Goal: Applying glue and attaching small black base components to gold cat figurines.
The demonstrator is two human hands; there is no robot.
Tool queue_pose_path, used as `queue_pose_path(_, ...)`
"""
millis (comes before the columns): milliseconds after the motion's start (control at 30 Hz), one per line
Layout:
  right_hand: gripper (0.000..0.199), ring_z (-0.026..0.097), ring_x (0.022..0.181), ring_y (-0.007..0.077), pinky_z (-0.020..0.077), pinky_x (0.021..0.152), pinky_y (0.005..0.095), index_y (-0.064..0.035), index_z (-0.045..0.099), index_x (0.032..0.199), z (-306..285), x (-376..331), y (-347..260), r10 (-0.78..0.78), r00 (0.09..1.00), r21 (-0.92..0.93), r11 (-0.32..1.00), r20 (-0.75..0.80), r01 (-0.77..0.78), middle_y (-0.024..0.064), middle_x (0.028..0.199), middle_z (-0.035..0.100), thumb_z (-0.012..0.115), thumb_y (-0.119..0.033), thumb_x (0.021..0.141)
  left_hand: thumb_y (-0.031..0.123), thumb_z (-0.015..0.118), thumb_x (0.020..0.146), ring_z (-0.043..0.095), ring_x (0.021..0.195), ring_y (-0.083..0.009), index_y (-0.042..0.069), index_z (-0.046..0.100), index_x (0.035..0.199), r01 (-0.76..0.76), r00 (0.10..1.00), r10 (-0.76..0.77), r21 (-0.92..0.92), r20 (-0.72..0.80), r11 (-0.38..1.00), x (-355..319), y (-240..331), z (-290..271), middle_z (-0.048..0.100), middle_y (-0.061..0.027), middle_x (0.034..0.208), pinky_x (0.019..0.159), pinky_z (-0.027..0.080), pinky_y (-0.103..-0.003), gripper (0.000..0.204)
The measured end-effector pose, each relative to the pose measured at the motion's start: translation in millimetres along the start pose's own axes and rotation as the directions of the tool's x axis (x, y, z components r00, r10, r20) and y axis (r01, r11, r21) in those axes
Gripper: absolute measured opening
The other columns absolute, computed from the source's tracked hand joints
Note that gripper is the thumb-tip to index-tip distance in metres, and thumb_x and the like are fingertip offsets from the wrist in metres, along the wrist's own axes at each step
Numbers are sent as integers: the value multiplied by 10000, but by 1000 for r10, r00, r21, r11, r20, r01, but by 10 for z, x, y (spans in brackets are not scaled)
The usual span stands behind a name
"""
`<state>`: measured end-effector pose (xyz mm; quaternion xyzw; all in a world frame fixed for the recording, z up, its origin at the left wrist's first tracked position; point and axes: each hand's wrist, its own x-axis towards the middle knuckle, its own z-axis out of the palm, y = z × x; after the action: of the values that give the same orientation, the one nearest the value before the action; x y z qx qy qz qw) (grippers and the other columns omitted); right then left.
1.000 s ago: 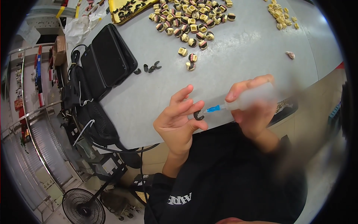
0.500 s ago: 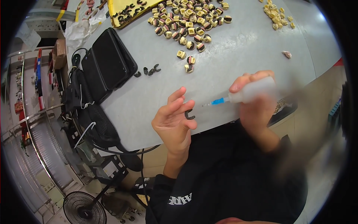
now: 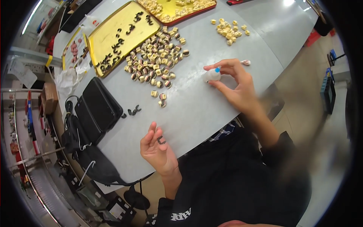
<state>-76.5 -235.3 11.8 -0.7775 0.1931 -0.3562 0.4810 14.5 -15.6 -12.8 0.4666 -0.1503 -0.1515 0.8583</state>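
Observation:
Between the thumb and fingers of my left hand (image 3: 158, 153) is a small black C-shaped piece (image 3: 162, 140), held above the near table edge. Farther right, my right hand (image 3: 242, 87) grips a small white squeeze bottle (image 3: 211, 76) between thumb and fingers. The bottle has a blue needle tip (image 3: 217, 70) pointing up, and it stands on or just over the grey table (image 3: 193, 109); contact is not clear. A few similar black pieces (image 3: 132, 111) lie beyond my left hand, beside a black phone-like device (image 3: 100, 106).
A heap of small cream, pink and black mouth-shaped pieces (image 3: 157, 60) lies mid-table. Behind it, a yellow tray (image 3: 109, 32) holds black pieces and another tray (image 3: 181, 17) holds cream ones. Loose cream pieces (image 3: 228, 32) sit at far right. A black mesh bag (image 3: 92, 162) hangs at the left edge.
My right hand has moved away from the left, bringing the bottle from a sideways tilt to upright at the table. My left hand still holds the black piece. The view has shifted, showing more trays.

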Motion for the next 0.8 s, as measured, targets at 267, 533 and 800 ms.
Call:
queue_pose_path(267,216,581,706,175,469,664,324,3,584,834,-418,384,78,106,951,-574,776,-290,-262,102,847,620,677,-186,788,88,732,733,459,1201,-257,16,542,1106,-28,1000,29,-25,9,999,1,-15,-4,656,-91,1002,1014,335,-375,425)
queue_pose_path(533,223,584,697,172,469,628,319,3,590,844,-427,567,426,-43,978,-774,619,-203,-134,104,811,620,654,-209,819,52,716,740,459,1197,-251,22,555,1108,-20,999,24,-81,43,997,-10,-17,-27,655,-90,1004,990,354,-357,403)
queue_pose_path(800,133,589,702,136,494,693,250,30,565,927,-291,178,-315,43,953,115,993,-299,-9,104,849,624,620,2,809,109,738,735,437,1207,-253,47,573,1091,-1,998,8,-94,69,996,-36,5,-94,667,-70,977,969,359,-347,397)
